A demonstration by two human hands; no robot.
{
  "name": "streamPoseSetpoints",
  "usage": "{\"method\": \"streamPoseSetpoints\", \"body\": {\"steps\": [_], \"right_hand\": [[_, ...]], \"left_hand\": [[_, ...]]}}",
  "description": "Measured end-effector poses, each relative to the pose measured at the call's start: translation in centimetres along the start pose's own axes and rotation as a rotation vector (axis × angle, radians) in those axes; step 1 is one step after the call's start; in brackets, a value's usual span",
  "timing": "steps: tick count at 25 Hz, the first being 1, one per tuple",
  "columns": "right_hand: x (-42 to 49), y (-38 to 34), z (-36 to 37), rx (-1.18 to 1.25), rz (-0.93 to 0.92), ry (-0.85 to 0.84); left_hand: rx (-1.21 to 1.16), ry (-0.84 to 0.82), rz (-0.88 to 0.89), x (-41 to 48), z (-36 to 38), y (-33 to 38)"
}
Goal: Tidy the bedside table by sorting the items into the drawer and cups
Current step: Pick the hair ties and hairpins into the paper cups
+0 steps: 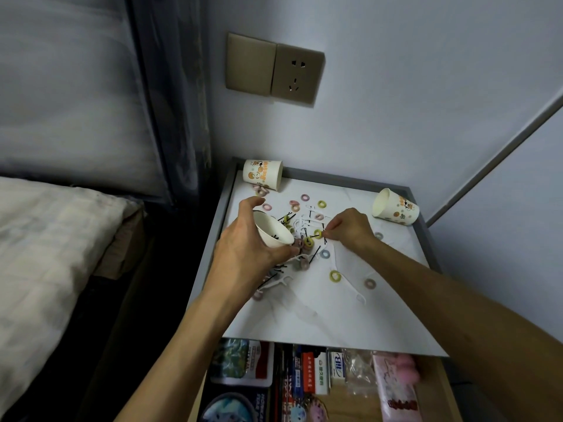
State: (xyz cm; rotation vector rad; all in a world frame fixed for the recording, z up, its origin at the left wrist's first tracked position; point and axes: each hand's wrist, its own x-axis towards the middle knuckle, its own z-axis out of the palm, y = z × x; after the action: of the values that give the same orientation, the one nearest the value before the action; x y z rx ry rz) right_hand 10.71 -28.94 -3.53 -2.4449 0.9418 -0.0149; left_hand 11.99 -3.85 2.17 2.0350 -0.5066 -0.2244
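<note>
My left hand (pixel 243 248) grips a white paper cup (pixel 272 228), tilted over the bedside table's white top (pixel 320 318); black hairpins lie inside it. My right hand (pixel 350 228) pinches a black hairpin (pixel 316 236) next to a yellow-green hair ring (pixel 317 233). Around both hands lie several coloured hair rings (pixel 335 275), black hairpins (pixel 313 254) and white floss picks (pixel 359 296). A printed cup (pixel 262 174) stands upside down at the back left corner. Another printed cup (pixel 396 207) lies on its side at the back right. The drawer (pixel 438 388) below the top is pulled out.
The drawer holds packets, small boxes and a pink pouch (pixel 396 382). A bed with a pale sheet (pixel 45 239) is on the left, with a dark gap between it and the table. Above the table, a wall socket (pixel 297 74) sits on the wall.
</note>
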Motion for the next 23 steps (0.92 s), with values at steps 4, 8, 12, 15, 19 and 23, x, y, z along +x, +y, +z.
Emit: {"method": "streamPoseSetpoints", "body": {"steps": [4,8,12,15,19,23], "right_hand": [[0.1,1.1,-0.3,-0.011,-0.096,0.021],[-0.1,1.9,-0.6,-0.188,-0.198,-0.042],[-0.2,1.7,-1.1,-0.236,-0.156,-0.032],[-0.4,0.8,-0.8,-0.224,-0.157,-0.064],[-0.7,-0.1,-0.9,-0.178,-0.248,-0.100],[-0.7,0.2,-1.8,-0.217,-0.296,-0.128]], "left_hand": [[-0.002,-0.015,0.004,0.0,0.1,0.2],[0.010,-0.012,0.003,0.0,0.0,0.0],[0.000,-0.012,0.002,0.1,0.0,0.1],[-0.005,-0.020,-0.004,0.1,0.2,0.3],[-0.006,-0.025,-0.003,0.1,0.2,0.3],[-0.005,-0.021,-0.006,0.2,0.3,0.2]]}}
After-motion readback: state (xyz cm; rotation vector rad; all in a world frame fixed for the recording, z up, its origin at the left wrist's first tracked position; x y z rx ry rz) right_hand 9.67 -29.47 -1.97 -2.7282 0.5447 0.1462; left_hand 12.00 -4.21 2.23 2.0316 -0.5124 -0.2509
